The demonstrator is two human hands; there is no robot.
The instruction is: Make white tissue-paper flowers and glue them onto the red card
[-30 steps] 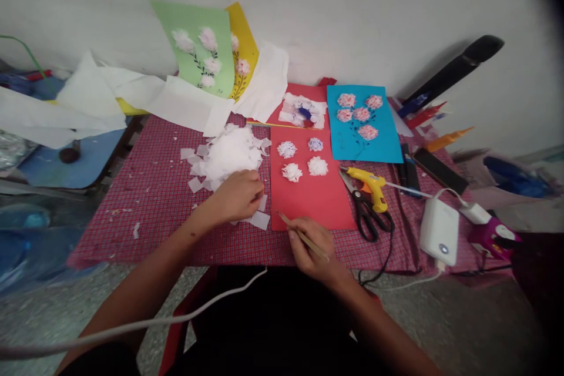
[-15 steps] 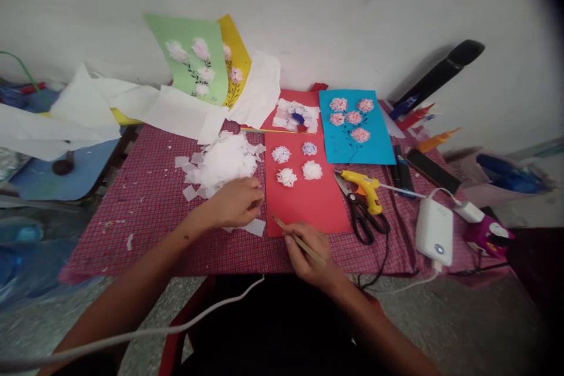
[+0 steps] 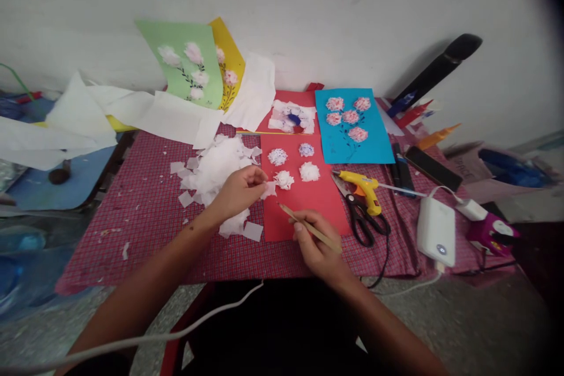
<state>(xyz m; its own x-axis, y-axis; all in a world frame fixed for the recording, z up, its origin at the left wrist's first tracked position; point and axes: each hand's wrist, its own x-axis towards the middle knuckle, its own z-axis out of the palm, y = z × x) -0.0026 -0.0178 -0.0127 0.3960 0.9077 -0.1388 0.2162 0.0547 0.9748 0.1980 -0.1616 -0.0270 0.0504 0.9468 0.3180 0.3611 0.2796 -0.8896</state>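
**Hands at the red card sheet**

Left hand pinches a small white tissue-paper square over the left edge of the red card sheet. Right hand, fingers closed, grips a thin wooden stick above the sheet's near edge.

Yellow glue gun, black scissors, white power bank, blue flower card, green card

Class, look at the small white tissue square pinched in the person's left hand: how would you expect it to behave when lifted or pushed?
The tissue square probably flops: it droops from the left hand. It looks very light and thin, like the loose tissue pile beside it, so it may well drift. It likely tears or crumples easily, judging by the ruffled flowers on the red card.
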